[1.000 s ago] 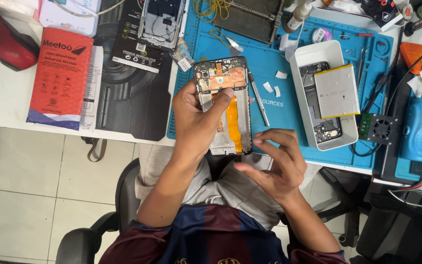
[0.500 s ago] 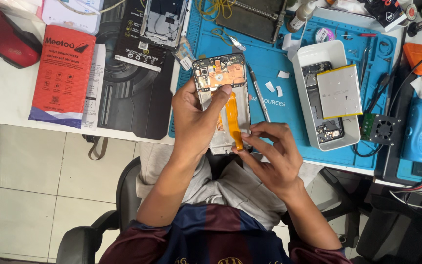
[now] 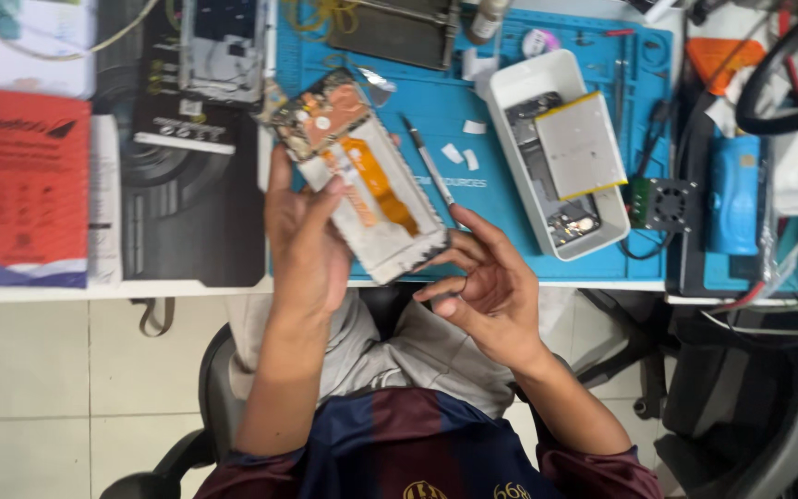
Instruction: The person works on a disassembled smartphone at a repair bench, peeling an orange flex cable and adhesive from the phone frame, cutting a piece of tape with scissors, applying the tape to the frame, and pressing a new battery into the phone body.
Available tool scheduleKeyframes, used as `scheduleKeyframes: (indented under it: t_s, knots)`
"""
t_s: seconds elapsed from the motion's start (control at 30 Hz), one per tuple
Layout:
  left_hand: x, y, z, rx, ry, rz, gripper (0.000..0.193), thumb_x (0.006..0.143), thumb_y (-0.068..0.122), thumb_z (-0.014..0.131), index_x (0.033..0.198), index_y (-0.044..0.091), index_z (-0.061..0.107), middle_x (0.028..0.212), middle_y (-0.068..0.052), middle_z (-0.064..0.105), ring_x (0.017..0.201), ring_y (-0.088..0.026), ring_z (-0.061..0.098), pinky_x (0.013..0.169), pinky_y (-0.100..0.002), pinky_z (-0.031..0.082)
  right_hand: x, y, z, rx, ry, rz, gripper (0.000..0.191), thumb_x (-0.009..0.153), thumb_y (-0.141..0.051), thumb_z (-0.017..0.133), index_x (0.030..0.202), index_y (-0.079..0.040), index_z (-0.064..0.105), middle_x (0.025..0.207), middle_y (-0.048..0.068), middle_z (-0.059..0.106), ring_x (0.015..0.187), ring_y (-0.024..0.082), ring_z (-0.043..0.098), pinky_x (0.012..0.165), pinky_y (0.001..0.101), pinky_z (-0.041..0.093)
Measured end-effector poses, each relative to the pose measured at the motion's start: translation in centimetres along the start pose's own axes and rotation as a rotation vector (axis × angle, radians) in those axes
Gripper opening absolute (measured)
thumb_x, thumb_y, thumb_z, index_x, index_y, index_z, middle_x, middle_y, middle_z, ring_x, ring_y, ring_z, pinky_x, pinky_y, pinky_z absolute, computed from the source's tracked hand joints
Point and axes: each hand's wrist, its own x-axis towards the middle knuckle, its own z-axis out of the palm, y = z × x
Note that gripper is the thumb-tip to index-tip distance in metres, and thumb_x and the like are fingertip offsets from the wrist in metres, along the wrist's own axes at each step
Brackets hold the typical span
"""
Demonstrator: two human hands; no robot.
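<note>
Here, opened phone [image 3: 362, 176] — orange flex cable [image 3: 376, 180] bared — in left hand [image 3: 307, 236].

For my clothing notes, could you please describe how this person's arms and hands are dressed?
Both forearms are bare, with no gloves on the left hand or right hand. No watch or ring shows. Short dark red sleeves end near the elbows, on a shirt striped dark red and navy.

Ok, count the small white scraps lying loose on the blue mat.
3: one above the other two, and a pair side by side just right of the tweezers. More may be hidden under the opened phone held by the left hand.
</note>
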Motion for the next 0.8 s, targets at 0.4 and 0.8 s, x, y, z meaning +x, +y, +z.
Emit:
scheduleKeyframes:
  t_s: [0.4,0.8]
  knots:
    - [-0.9,0.3,1.2,-0.217,-0.242,-0.151,0.083,0.101,0.03,0.062,0.169,0.007,0.019,0.173,-0.019,0.029,0.157,-0.045,0.034,0.129,-0.057,0.034,1.3,-11.1,-10.9,-1.603,0.184,-0.206,0.031,0.076,-0.005,0.087,0.105,-0.011,0.079,0.107,0.012,0.059,0.096,0.029,0.052,0.08,0.0385,0.047]
    - [-1.0,-2.0,3.6,-0.123,-0.261,-0.217,0.093,0.094,0.033,0.065,0.167,0.007,0.015,0.169,-0.025,0.029,0.157,-0.051,0.034,0.132,-0.063,0.031,4.4,-11.1,-12.7,-1.815,-0.257,-0.056,0.027,0.076,-0.015,0.081,0.103,-0.016,0.083,0.087,0.005,0.062,0.093,0.026,0.062,0.083,0.0437,0.047]
